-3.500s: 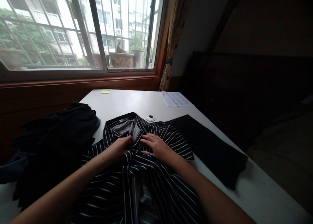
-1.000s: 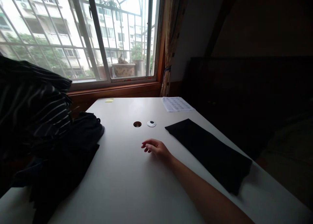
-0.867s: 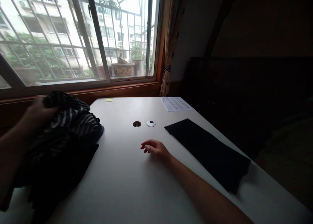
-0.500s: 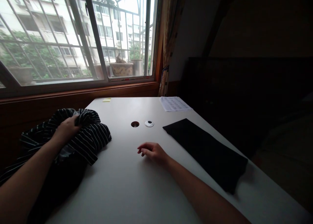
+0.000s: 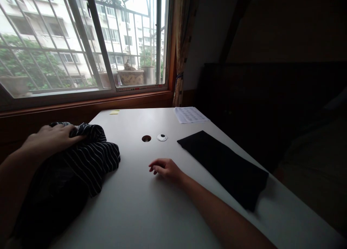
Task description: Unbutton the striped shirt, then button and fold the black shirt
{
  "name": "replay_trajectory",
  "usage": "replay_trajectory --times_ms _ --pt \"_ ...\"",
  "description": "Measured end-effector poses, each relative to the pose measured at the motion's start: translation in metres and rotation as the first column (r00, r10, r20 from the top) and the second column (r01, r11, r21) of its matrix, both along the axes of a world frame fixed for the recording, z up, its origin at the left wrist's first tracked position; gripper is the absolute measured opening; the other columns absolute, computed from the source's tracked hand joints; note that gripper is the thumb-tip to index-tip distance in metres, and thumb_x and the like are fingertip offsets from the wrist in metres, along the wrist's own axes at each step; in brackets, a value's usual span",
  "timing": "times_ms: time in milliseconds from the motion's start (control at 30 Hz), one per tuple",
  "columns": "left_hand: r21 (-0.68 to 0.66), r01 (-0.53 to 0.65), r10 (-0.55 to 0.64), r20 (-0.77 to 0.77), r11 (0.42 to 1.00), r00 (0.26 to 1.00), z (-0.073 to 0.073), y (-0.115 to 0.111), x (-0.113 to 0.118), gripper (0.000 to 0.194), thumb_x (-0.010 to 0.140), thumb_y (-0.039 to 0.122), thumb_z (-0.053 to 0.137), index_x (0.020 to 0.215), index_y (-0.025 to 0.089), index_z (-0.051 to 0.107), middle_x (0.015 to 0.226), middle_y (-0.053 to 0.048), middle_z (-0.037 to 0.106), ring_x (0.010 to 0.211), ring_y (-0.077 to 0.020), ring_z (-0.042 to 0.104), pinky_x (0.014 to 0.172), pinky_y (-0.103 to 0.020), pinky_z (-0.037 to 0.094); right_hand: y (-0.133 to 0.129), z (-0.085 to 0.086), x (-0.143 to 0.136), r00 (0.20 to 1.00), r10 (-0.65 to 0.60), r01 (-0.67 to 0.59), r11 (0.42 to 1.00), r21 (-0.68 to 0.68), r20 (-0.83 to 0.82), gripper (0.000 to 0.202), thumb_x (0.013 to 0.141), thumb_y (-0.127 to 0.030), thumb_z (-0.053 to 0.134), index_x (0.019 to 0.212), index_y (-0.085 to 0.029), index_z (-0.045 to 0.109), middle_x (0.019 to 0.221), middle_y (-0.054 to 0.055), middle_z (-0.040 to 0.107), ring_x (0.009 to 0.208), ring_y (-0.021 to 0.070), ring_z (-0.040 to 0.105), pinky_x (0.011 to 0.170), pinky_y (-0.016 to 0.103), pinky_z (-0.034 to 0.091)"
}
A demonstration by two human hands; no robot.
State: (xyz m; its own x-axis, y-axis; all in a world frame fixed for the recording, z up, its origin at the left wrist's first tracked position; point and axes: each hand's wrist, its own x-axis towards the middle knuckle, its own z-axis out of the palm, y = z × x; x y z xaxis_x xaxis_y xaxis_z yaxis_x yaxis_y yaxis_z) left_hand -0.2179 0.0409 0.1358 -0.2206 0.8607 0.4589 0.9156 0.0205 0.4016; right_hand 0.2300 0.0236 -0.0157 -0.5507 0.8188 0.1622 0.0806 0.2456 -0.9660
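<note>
A crumpled black garment with white stripes (image 5: 92, 156) lies in a heap at the left side of the white table, together with plain dark cloth (image 5: 56, 202). My left hand (image 5: 51, 138) grips the top of the heap, its thumb pointing right along the striped cloth; the fingertips are partly hidden in the folds. Over the middle of the table, my right hand (image 5: 167, 169) is loosely bent with fingers a little apart and nothing in it. To its right a folded black garment (image 5: 222, 165) lies flat, apart from the hand.
The white table (image 5: 130, 202) has a round cable hole (image 5: 146, 138) with its white cover (image 5: 162, 137) beside it. Printed sheets (image 5: 191, 115) and a yellow sticky note (image 5: 114, 112) lie near the far edge. Behind stand a barred window (image 5: 108, 42) and a tied curtain (image 5: 179, 79).
My left hand has shifted left and turned on the striped garment, and the heap's cloth has moved. My right hand keeps its pose. The whole view has shifted slightly.
</note>
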Motion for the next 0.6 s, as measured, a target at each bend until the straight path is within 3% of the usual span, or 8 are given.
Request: replay_trajectory --times_ms 67,133,233,367,467,600 --pt "-0.053 -0.071 0.060 -0.185 0.996 0.981 0.003 -0.005 0.013 0.077 0.062 0.070 0.079 0.122 0.023 0.065 0.132 -0.013 0.057 0.134 -0.0554 0.026 0.093 -0.084 0.016 0.001 -0.001 0.000 1.000 -0.013 0.013 1.000 -0.014 -0.022 0.025 0.087 -0.033 0.061 0.101 -0.016 0.073 0.090 0.007 0.074 0.073 0.0161 0.067 0.069 0.029 0.052" --pt "-0.084 -0.034 0.011 -0.257 0.996 0.966 -0.006 -0.008 0.025 0.085 0.069 0.068 0.076 0.139 0.027 0.051 0.153 -0.015 0.036 0.140 -0.0555 0.012 0.095 -0.083 0.015 0.001 -0.002 0.000 0.999 -0.039 0.038 0.999 -0.021 -0.037 0.027 0.089 -0.035 0.058 0.102 -0.015 0.073 0.090 0.008 0.074 0.071 0.0159 0.066 0.067 0.029 0.051" --pt "-0.200 0.028 -0.065 -0.184 0.979 0.981 -0.035 -0.006 0.033 0.087 0.074 0.064 0.073 0.145 0.024 0.044 0.159 -0.019 0.024 0.140 -0.0590 0.009 0.092 -0.086 0.011 0.001 -0.001 0.000 0.994 -0.101 0.101 0.995 0.006 -0.034 0.030 0.091 -0.037 0.054 0.103 -0.015 0.072 0.090 0.008 0.074 0.071 0.0165 0.066 0.067 0.030 0.052" --pt "-0.244 0.058 -0.087 -0.109 0.968 0.990 -0.071 0.002 0.029 0.082 0.077 0.062 0.071 0.141 0.014 0.049 0.154 -0.026 0.032 0.138 -0.0611 0.015 0.091 -0.087 0.009 0.008 0.003 0.008 0.963 -0.271 0.270 0.958 0.101 -0.001 0.027 0.090 -0.036 0.057 0.100 -0.017 0.073 0.092 0.008 0.074 0.082 0.0197 0.068 0.077 0.033 0.053" --pt "-0.256 0.031 -0.080 -0.183 0.966 0.980 -0.080 0.004 0.028 0.077 0.085 0.058 0.064 0.147 0.018 0.042 0.156 -0.024 0.029 0.139 -0.0589 0.013 0.093 -0.085 0.011 0.024 0.002 0.023 0.887 -0.460 0.445 0.874 0.196 0.039 0.027 0.088 -0.035 0.057 0.103 -0.019 0.072 0.102 0.008 0.072 0.095 0.0226 0.066 0.084 0.036 0.052" --pt "-0.256 -0.110 0.023 -0.319 0.960 0.948 -0.079 -0.003 0.042 0.067 0.098 0.053 0.045 0.154 0.022 0.028 0.161 -0.018 0.020 0.142 -0.0528 0.010 0.102 -0.078 0.013 0.048 -0.002 0.057 0.684 -0.716 0.639 0.681 0.357 0.140 0.034 0.081 -0.030 0.059 0.111 -0.018 0.067 0.119 0.011 0.063 0.113 0.0273 0.056 0.101 0.043 0.043"
